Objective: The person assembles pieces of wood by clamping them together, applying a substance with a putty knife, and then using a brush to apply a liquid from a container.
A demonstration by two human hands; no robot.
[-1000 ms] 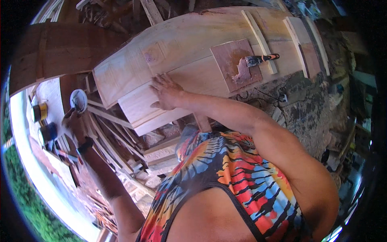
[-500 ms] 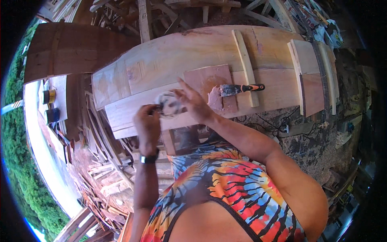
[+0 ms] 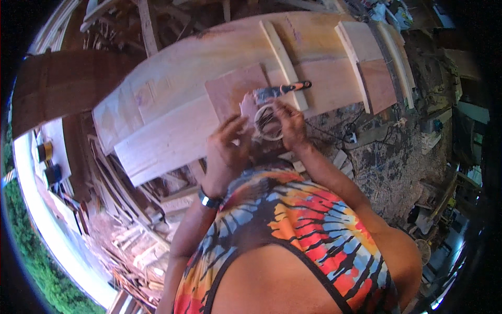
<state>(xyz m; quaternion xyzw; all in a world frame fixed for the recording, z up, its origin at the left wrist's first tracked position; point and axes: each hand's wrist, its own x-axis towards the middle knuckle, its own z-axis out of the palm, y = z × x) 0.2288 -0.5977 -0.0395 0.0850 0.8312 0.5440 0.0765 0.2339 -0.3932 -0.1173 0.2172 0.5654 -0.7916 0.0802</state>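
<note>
My right hand (image 3: 294, 128) grips the edge of a round, pale-rimmed, ring-like object (image 3: 261, 132), its fingers at the rim. The middle of the ring looks dark or see-through; its exact kind is unclear. Just left of it, my left hand (image 3: 228, 144) is raised with curled fingers and thumb drawn together. A small whitish spot shows at its fingertips, too blurred to name. Beyond both hands lies a reddish-brown square board (image 3: 222, 97) bearing pinkish paste (image 3: 249, 106). A putty knife (image 3: 282, 91) rests there, its blade by the paste and its black-and-orange handle across a wooden strip.
Under these things is a long pale plywood panel (image 3: 172, 112). The wooden strip (image 3: 282, 57) crosses it, and more strips and boards (image 3: 377, 78) lie at its right end. Two small containers (image 3: 46, 152) stand at far left. Scrap wood (image 3: 141, 248) litters the ground below left.
Both hands have come nearer my body and shifted right with the round object. It now sits in my right hand, tilted to show its ring shape. The view has turned and moved.
</note>
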